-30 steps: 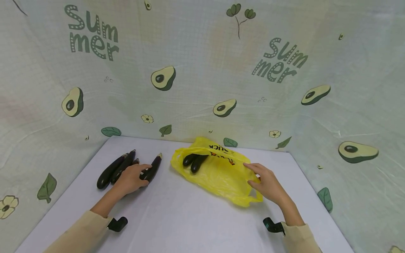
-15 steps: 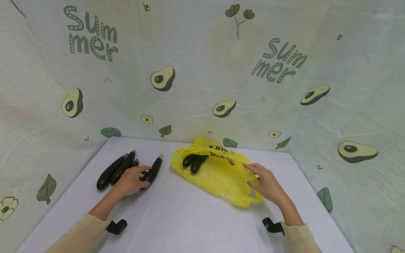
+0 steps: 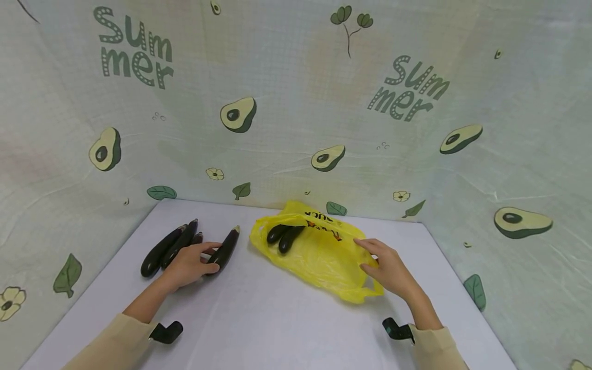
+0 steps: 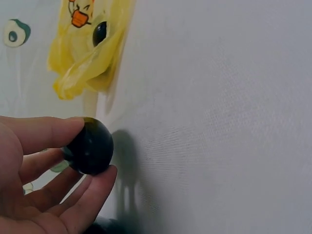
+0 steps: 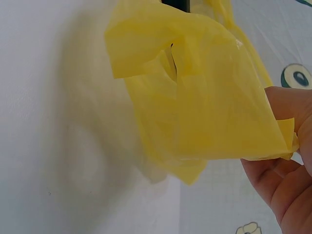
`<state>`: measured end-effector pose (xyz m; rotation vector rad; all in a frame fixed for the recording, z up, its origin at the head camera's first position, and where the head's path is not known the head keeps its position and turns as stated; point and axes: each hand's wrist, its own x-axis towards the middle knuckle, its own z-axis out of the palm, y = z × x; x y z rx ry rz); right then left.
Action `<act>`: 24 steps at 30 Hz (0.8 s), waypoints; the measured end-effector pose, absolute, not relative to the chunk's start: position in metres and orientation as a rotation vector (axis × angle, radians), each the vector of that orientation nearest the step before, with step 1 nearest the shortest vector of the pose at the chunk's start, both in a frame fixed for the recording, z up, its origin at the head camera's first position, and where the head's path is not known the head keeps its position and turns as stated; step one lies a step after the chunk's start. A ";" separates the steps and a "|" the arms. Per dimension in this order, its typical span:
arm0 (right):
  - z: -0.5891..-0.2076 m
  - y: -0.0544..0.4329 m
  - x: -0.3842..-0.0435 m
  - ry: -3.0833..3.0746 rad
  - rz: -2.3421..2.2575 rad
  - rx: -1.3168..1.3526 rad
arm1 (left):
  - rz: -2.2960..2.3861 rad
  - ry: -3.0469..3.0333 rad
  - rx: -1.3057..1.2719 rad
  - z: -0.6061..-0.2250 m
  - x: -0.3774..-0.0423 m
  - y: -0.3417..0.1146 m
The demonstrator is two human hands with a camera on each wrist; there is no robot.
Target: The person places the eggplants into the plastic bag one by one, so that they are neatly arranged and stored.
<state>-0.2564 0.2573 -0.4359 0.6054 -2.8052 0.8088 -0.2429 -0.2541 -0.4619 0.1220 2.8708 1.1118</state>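
Observation:
My left hand [image 3: 188,265] pinches a dark, glossy eggplant [image 3: 225,250] between thumb and fingers. In the left wrist view the rounded end of that eggplant [image 4: 95,146] faces the camera, and its shadow falls on the white surface beside it. At the right, my right hand [image 3: 387,266] holds the edge of a yellow plastic bag [image 3: 324,262] that lies with its mouth spread. Two eggplants [image 3: 288,239] rest inside the bag, partly covered by its printed upper side. Seen from the right wrist, the bag's edge [image 5: 224,117] runs in between thumb and fingers.
Several more eggplants [image 3: 162,253] lie side by side at the left of the white table [image 3: 259,329], one partly hidden behind my left hand. A pale cloth [image 3: 287,77] printed with avocados and lettering rises behind the table and along both sides.
The eggplant in my left hand has shifted slightly to the right, widening its gap from the others. My right hand and the bag have stayed nearly still.

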 end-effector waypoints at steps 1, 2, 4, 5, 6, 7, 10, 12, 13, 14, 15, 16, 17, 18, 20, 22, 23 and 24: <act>-0.436 0.257 -0.256 -2.802 0.806 0.611 | 1.120 2.865 0.125 -0.461 -0.242 -0.255; -0.436 0.257 -0.257 -2.800 0.804 0.617 | 1.129 2.860 0.126 -0.461 -0.242 -0.256; -0.436 0.258 -0.257 -2.800 0.801 0.621 | 1.136 2.857 0.137 -0.459 -0.241 -0.257; -0.436 0.258 -0.257 -2.800 0.801 0.623 | 1.139 2.855 0.140 -0.458 -0.241 -0.257; -0.435 0.258 -0.257 -2.802 0.802 0.622 | 1.139 2.856 0.145 -0.457 -0.240 -0.257; -0.435 0.258 -0.257 -2.803 0.804 0.620 | 1.138 2.856 0.158 -0.455 -0.239 -0.257; -0.435 0.258 -0.257 -2.807 0.809 0.618 | 1.152 2.843 0.170 -0.451 -0.237 -0.257; -0.434 0.258 -0.257 -2.808 0.815 0.616 | 1.176 2.823 0.171 -0.448 -0.235 -0.256; -0.434 0.258 -0.257 -2.809 0.816 0.616 | 1.187 2.810 0.178 -0.447 -0.234 -0.255; -0.434 0.258 -0.257 -2.810 0.817 0.615 | 1.195 2.799 0.183 -0.446 -0.233 -0.254; -0.434 0.258 -0.257 -2.811 0.817 0.614 | 1.198 2.790 0.194 -0.444 -0.233 -0.253; -0.434 0.258 -0.257 -2.811 0.818 0.612 | 1.199 2.782 0.208 -0.443 -0.232 -0.252; -0.434 0.258 -0.257 -2.813 0.817 0.610 | 1.193 2.776 0.230 -0.442 -0.231 -0.251; -0.434 0.258 -0.258 -2.814 0.818 0.608 | 1.186 2.768 0.253 -0.440 -0.230 -0.249; -0.434 0.259 -0.258 -2.817 0.820 0.603 | 1.163 2.758 0.295 -0.437 -0.229 -0.247; -0.433 0.259 -0.258 -2.819 0.825 0.599 | 1.146 2.750 0.321 -0.434 -0.228 -0.243; -0.433 0.259 -0.257 -2.821 0.827 0.598 | 1.144 2.744 0.328 -0.432 -0.227 -0.241; -0.433 0.259 -0.257 -2.821 0.829 0.596 | 1.145 2.740 0.335 -0.430 -0.226 -0.240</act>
